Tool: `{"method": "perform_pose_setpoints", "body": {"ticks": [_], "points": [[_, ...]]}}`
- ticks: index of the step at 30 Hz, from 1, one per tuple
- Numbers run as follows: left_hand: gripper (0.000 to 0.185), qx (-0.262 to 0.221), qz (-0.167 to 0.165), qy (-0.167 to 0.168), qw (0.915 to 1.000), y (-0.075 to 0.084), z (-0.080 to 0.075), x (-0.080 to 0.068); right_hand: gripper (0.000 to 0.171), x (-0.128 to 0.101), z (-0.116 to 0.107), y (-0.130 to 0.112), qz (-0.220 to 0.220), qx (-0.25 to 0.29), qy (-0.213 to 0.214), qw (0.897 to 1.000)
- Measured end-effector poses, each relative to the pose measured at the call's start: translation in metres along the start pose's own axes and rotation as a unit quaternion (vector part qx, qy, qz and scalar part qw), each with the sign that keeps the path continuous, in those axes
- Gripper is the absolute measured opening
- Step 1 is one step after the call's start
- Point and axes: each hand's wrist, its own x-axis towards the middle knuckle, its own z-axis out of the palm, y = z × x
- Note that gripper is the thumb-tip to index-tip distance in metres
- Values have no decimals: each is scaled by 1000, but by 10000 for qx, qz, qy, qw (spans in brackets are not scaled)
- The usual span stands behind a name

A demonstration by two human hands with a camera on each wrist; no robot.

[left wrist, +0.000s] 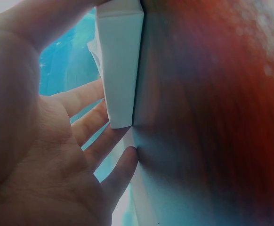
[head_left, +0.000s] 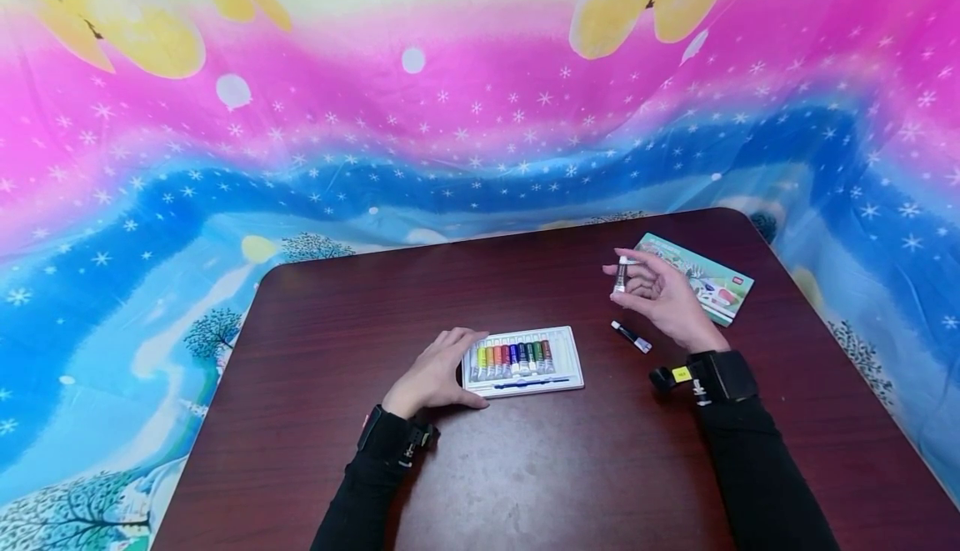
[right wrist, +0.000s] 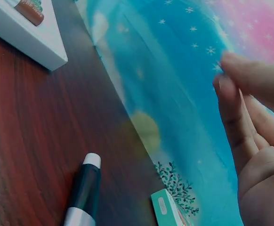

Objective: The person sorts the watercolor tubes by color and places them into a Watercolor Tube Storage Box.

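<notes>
A white plastic tray (head_left: pixel 570 358) lies on the table, with a row of colored paint tubes (head_left: pixel 513 358) and a blue paintbrush (head_left: pixel 534 383) in it. My left hand (head_left: pixel 435 372) holds the tray's left end, thumb along the near edge and index finger at the far edge. In the left wrist view the other fingers spread beside the tray's white wall (left wrist: pixel 120 70). Raised above the table, my right hand (head_left: pixel 663 297) pinches a small dark paint tube (head_left: pixel 621 274) with a white cap between thumb and fingers. That tube cannot be made out in the right wrist view.
Another dark paint tube (head_left: pixel 632 337) lies loose on the table, below the right hand. Behind that hand is a flat green printed box (head_left: pixel 723 288). The dark wooden table (head_left: pixel 360 305) ends at a colorful curtain (head_left: pixel 465 117).
</notes>
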Motion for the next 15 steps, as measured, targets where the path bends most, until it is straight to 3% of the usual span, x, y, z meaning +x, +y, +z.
{"method": "perform_pose_setpoints", "body": {"ticks": [5, 9, 15], "points": [[106, -8, -12, 2, 10000, 0, 0, 0, 63, 0, 23, -12, 427, -158, -217, 9987], [106, 17, -6, 14, 10000, -1, 1, -1, 61, 0, 50, -16, 679, -546, -689, 9938], [106, 16, -35, -4, 10000, -1, 0, 0, 62, -3, 81, 5, 764, -955, -1480, 9814]]}}
